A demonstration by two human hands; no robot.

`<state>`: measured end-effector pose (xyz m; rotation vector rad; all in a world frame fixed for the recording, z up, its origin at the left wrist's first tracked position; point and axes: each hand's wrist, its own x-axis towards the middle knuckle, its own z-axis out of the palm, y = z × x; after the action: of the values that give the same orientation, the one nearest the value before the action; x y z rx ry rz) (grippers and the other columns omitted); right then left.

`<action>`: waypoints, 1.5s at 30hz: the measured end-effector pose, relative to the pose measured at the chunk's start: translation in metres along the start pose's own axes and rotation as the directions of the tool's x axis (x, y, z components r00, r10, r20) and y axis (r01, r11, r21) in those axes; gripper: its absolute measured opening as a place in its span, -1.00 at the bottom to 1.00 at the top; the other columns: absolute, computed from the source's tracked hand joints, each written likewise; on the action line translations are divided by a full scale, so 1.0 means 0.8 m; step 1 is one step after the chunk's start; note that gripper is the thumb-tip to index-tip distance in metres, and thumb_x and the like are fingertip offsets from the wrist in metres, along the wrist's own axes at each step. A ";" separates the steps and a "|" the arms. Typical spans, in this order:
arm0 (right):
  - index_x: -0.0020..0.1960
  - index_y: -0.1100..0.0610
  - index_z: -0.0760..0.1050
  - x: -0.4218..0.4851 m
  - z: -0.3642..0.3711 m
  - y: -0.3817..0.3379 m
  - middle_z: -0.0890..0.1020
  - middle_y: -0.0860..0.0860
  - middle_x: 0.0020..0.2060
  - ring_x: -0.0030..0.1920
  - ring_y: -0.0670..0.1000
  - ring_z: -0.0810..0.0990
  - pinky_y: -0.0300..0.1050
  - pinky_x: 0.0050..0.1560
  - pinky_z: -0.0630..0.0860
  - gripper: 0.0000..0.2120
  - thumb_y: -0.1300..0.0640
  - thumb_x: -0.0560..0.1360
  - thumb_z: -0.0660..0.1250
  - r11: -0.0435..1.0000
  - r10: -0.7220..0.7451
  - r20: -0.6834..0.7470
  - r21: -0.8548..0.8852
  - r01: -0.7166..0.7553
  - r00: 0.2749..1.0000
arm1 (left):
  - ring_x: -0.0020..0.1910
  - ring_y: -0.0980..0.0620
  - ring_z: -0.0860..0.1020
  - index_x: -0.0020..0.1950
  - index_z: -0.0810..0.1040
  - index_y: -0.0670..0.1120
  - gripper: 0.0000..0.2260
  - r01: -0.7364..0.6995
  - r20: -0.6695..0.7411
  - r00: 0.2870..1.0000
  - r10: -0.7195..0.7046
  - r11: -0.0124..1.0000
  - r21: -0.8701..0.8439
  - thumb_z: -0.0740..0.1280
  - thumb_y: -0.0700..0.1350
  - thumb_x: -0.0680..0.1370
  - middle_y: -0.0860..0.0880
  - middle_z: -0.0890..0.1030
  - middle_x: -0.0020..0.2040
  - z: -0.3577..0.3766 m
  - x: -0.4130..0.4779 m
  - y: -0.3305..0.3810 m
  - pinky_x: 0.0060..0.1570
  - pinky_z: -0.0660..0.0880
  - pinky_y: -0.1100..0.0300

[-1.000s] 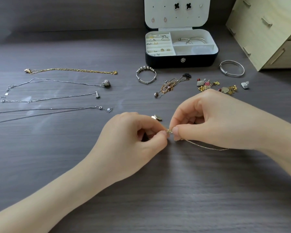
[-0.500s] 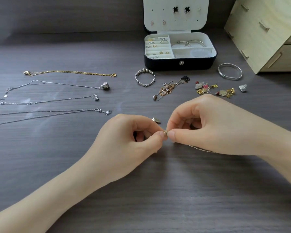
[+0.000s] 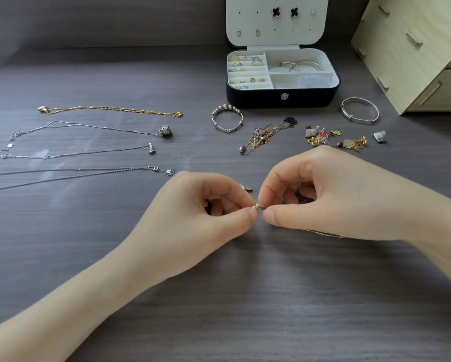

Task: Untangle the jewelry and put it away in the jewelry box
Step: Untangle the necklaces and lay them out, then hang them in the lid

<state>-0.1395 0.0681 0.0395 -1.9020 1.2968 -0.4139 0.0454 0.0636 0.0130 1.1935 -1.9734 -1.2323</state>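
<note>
Head view: From my remote station, I look down on a dark wood-grain table (image 3: 245,309), both forearms reaching in from 6 o'clock.
Left hand (image 3: 193,218): Mid-frame, thumb and forefinger nip a small gold clasp (image 3: 257,205); the other fingers are curled under.
Right hand (image 3: 336,199): At 3 o'clock of the left, it pinches the same clasp from the other side, the two sets of fingertips almost touching.
Fine chain (image 3: 323,233): A short length shows under the right hand at its 6 o'clock; the palm hides the rest.
Small pendant (image 3: 246,187): On the table at 11 o'clock of the clasp, just behind the left fingertips.
Jewelry box (image 3: 281,97): Open at 12 o'clock of the hands, well apart, lid (image 3: 275,22) upright with earrings pinned in it. I see rings and studs in the left slots and a silver bangle at rear right.
Tangled chains (image 3: 265,135): Gold and silver strands in a knot between box and hands.
Beaded bangle (image 3: 227,118): At 10 o'clock of the tangle, near the box's left corner.
Plain bangle (image 3: 359,114): At 4 o'clock of the box.
Charms (image 3: 334,139): A heap at 12 o'clock of the right knuckles, near them.
Laid-out necklaces: A gold chain (image 3: 109,110) and three silver ones (image 3: 75,152) lie in separate rows at 10 o'clock of the hands.
Drawer unit (image 3: 415,48): Pale wood, at 2 o'clock.
</note>
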 end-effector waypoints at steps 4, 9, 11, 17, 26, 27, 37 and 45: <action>-0.26 0.01 0.62 0.000 0.002 0.001 0.56 -0.19 -0.49 -0.47 -0.20 0.45 -0.40 -0.40 0.39 -0.95 0.08 0.35 0.38 0.999 -0.004 -0.004 0.040 0.004 1.000 | -0.47 0.14 0.42 -0.20 0.62 0.08 -0.91 0.006 0.018 1.000 -0.006 1.000 -0.018 0.34 -0.01 0.36 0.09 0.57 -0.47 0.000 -0.001 0.001 -0.41 0.37 0.32; -0.32 0.05 0.58 -0.001 0.001 -0.002 0.58 -0.08 -0.48 -0.49 -0.18 0.46 -0.35 -0.40 0.42 -0.90 0.08 0.33 0.32 0.997 0.033 0.001 0.072 -0.033 0.999 | -0.47 0.14 0.46 -0.18 0.60 0.11 -0.86 0.009 0.020 1.000 -0.010 0.997 0.078 0.27 0.05 0.36 0.12 0.56 -0.48 0.002 0.000 0.002 -0.36 0.41 0.25; -0.32 0.07 0.56 0.000 0.001 -0.002 0.56 -0.07 -0.49 -0.50 -0.19 0.43 -0.38 -0.44 0.38 -0.88 0.10 0.36 0.30 0.996 0.058 0.012 0.072 -0.059 0.998 | -0.45 0.10 0.48 -0.19 0.60 0.09 -0.84 -0.004 0.013 1.000 0.003 0.992 0.124 0.26 0.06 0.36 0.14 0.56 -0.47 0.003 0.000 0.002 -0.32 0.43 0.21; -0.30 0.08 0.55 -0.001 -0.002 -0.002 0.63 -0.06 -0.42 -0.45 -0.13 0.50 -0.33 -0.39 0.41 -0.79 0.06 0.43 0.22 0.993 0.113 0.031 0.016 -0.113 0.993 | -0.36 0.04 0.46 -0.18 0.54 0.03 -0.92 -0.078 -0.020 0.997 0.081 0.990 0.117 0.34 -0.01 0.36 0.16 0.58 -0.38 0.004 -0.002 0.000 -0.26 0.42 0.20; -0.28 0.06 0.52 0.001 -0.002 0.001 0.48 0.09 -0.43 -0.47 -0.03 0.36 -0.20 -0.48 0.31 -0.77 -0.01 0.41 0.16 0.990 0.104 0.091 0.087 -0.112 0.990 | -0.21 0.13 0.51 -0.18 0.54 0.08 -0.88 -0.168 -0.016 0.984 0.176 0.961 0.218 0.30 0.08 0.38 0.20 0.54 -0.27 0.005 -0.001 -0.004 -0.21 0.36 0.38; -0.28 0.05 0.52 0.001 -0.003 0.001 0.47 0.08 -0.43 -0.47 -0.03 0.35 -0.18 -0.47 0.31 -0.77 -0.02 0.41 0.16 0.991 0.098 0.095 0.087 -0.107 0.991 | -0.22 0.13 0.52 -0.19 0.56 0.08 -0.91 -0.161 -0.018 0.986 0.168 0.966 0.204 0.32 0.06 0.39 0.20 0.55 -0.29 0.005 -0.001 -0.003 -0.22 0.36 0.38; -0.31 0.04 0.51 0.002 -0.003 0.004 0.42 0.08 -0.47 -0.51 -0.07 0.30 -0.23 -0.51 0.26 -0.76 -0.04 0.41 0.17 0.993 0.072 0.120 0.079 -0.082 0.990 | -0.38 0.17 0.50 -0.20 0.61 -0.01 -0.93 -0.167 0.042 0.985 0.165 0.984 0.054 0.34 -0.09 0.45 0.12 0.60 -0.38 0.004 -0.003 0.000 -0.30 0.35 0.47; -0.28 0.03 0.57 0.002 -0.006 0.005 0.43 0.13 -0.46 -0.47 -0.07 0.32 -0.14 -0.45 0.30 -0.73 -0.09 0.40 0.18 0.998 0.038 0.096 0.038 -0.042 0.995 | -0.37 0.13 0.47 -0.26 0.59 -0.03 -0.93 -0.110 0.077 0.990 0.116 0.991 -0.078 0.36 -0.12 0.43 0.08 0.58 -0.40 0.001 -0.002 0.002 -0.28 0.40 0.39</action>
<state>-0.1444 0.0644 0.0394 -1.8371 1.2527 -0.3225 0.0452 0.0653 0.0141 0.9964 -2.0069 -1.3020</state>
